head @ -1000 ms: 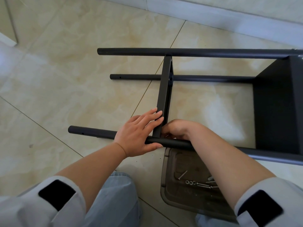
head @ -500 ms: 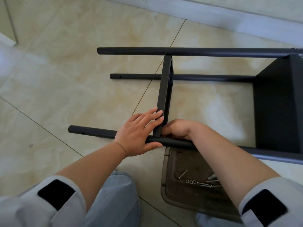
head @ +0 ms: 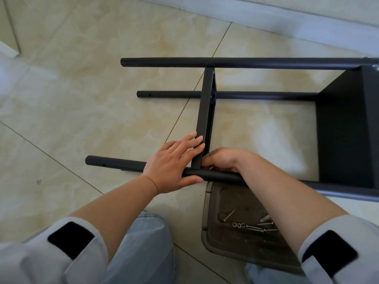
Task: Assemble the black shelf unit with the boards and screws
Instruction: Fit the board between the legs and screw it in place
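Both hands at the near joint of the black metal shelf frame (head: 209,111), lying on its side on the beige tiled floor (head: 82,99).

Three round black poles in view: the far pole (head: 246,62), the middle pole (head: 256,95), the near pole (head: 114,163). One black board (head: 204,117) stands edge-on between far and near poles; a second black board (head: 348,130) sits at the frame's right end. The left hand (head: 174,162) lies on the near pole, straight fingers pressed against the edge-on board, thumb under the pole. The right hand (head: 223,158) is curled at the joint; what it grips, I cannot tell. Near floor edge: one brown plastic tray (head: 213,240) holding about six silver screws (head: 254,228) and three small washers (head: 239,224).
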